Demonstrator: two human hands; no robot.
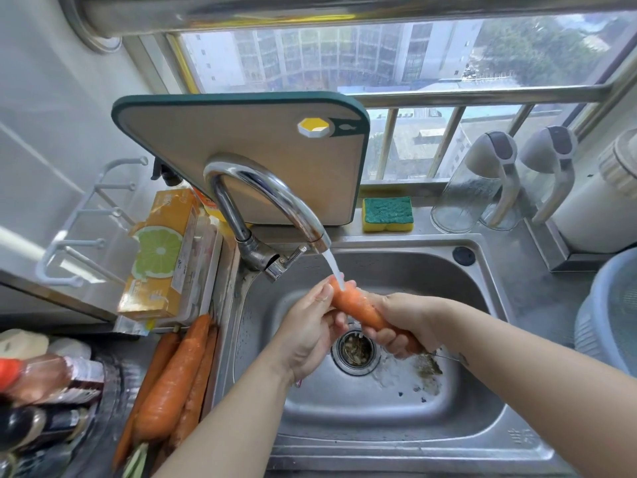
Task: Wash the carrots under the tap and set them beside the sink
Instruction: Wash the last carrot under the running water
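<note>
carrot (358, 307) over the sink (396, 439), far tip under the tap (272, 201) stream | right hand (401, 322) fingers curled round its near end | left hand (310, 326) fingers and thumb wrapped on its far part | three carrots (172, 384) lie left of the sink

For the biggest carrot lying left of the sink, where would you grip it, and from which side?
The big carrot is probably best gripped round its thick middle, from above. It lies on top of the other carrots, so its upper side is free, while bottles crowd the left and the sink rim runs along the right.
</note>
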